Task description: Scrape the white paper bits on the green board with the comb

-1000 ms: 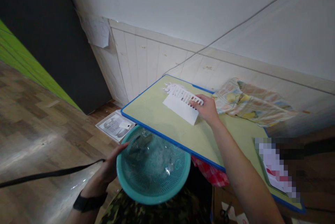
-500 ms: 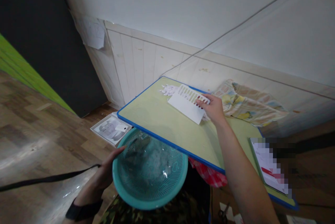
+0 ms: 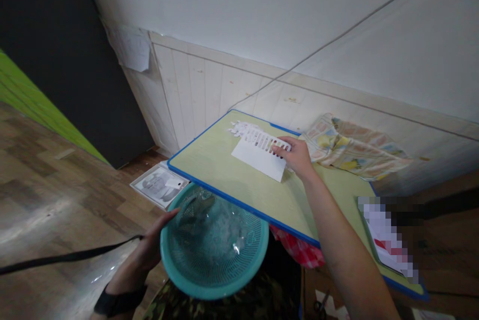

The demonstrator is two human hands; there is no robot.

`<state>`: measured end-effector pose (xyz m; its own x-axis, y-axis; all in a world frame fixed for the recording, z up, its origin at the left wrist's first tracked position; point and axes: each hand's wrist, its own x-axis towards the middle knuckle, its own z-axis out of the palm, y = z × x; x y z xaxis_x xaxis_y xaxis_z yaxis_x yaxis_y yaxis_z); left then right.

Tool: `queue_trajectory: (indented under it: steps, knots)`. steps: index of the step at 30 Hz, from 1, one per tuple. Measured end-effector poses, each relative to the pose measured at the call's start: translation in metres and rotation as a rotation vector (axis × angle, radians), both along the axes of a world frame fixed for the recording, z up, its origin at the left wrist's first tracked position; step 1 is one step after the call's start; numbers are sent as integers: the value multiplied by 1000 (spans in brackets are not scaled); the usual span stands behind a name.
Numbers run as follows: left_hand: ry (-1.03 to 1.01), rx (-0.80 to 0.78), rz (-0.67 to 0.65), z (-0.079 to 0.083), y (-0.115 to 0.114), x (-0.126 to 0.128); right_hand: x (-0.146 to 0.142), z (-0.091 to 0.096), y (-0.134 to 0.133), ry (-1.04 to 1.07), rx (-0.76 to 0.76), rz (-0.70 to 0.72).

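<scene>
My right hand (image 3: 295, 156) grips the far edge of a white sheet of paper (image 3: 259, 155) with a row of cut slots, standing it on the yellow-green table top (image 3: 232, 180). A small heap of white paper scraps (image 3: 239, 128) lies just beyond the sheet near the table's far corner. My left hand (image 3: 149, 252) holds the rim of a teal mesh basket (image 3: 215, 242) below the table's near blue edge. The basket holds pale scraps.
A patterned cloth (image 3: 355, 148) lies on the table against the wall. A printed sheet (image 3: 159, 185) lies on the wood floor left of the table. Red patterned fabric (image 3: 297, 250) hangs under the table edge. A black strap (image 3: 67, 256) crosses the lower left.
My right hand slid the slotted sheet right and then back left toward the scraps. The basket in my left hand stayed almost still.
</scene>
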<state>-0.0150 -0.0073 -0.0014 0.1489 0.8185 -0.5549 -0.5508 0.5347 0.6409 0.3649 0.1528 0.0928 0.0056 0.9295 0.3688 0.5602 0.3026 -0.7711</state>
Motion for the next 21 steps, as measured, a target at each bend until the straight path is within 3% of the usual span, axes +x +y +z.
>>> queue_trajectory:
  steps: [8, 14, 21]
  knots:
    - [22, 10, 11, 3, 0, 3, -3, -3, 3, -74, 49, -25]
    - [28, 61, 0, 3, 1, 1, -3, 2, -3, -51, -30, 68]
    - [13, 20, 46, 10, 0, 2, 2, 7, -10, 154, -199, 183]
